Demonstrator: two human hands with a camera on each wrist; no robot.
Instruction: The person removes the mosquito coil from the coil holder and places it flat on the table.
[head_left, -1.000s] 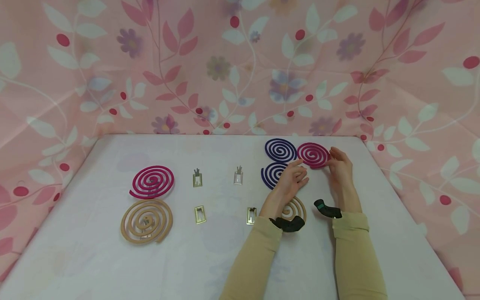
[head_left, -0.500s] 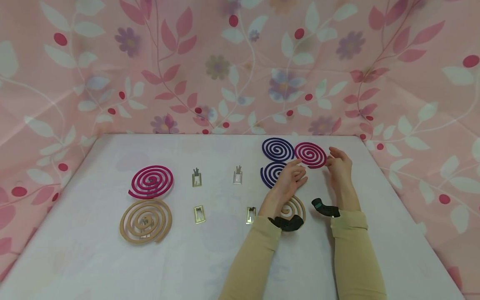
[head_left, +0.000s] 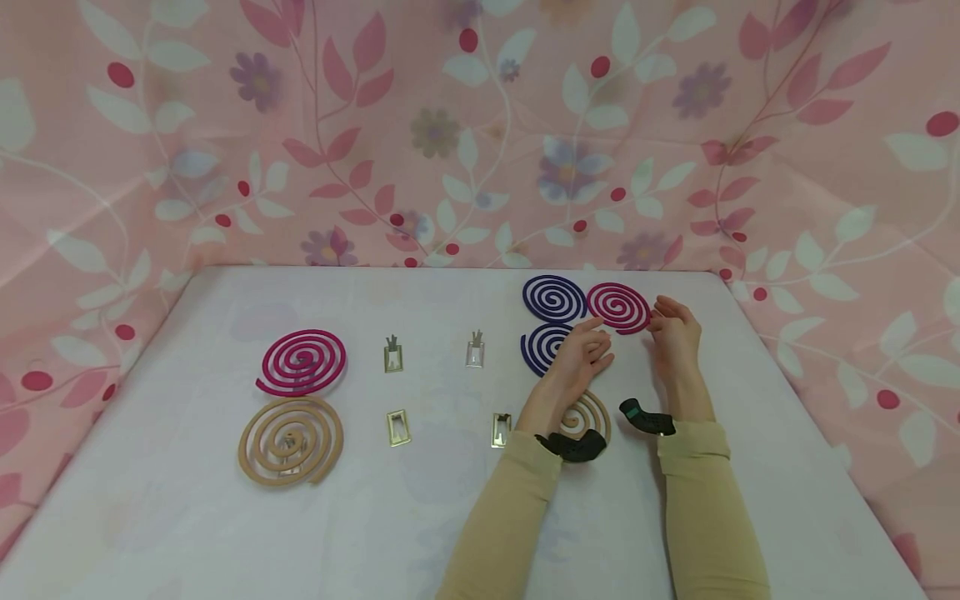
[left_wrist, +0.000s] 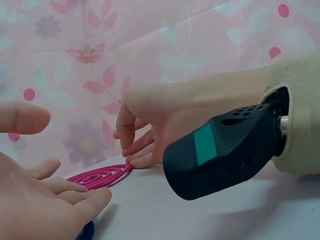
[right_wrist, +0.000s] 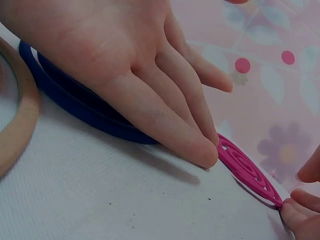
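A pink mosquito coil (head_left: 618, 307) lies flat at the back right of the table, side by side with a dark blue mosquito coil (head_left: 554, 298). My right hand (head_left: 677, 333) touches the pink coil's right edge with its fingertips, the thumb held apart from them. My left hand (head_left: 579, 358), fingers extended and loosely bent, hovers over a second blue coil (head_left: 537, 350) and partly hides it. Its fingertips come close to the pink coil's near left edge. Under my left wrist lies a tan mosquito coil (head_left: 597, 417), partly covered by the wrist camera.
At left, another pink coil (head_left: 303, 362) and a tan coil (head_left: 291, 442) sit on metal stands. Several small metal coil stands, including a gold one (head_left: 399, 427) and a silver one (head_left: 476, 353), stand mid-table. A floral cloth (head_left: 480, 133) hangs behind the table.
The pink coil and the far blue coil have shifted slightly left, my right hand following at the pink coil's edge. My left hand has hardly moved.
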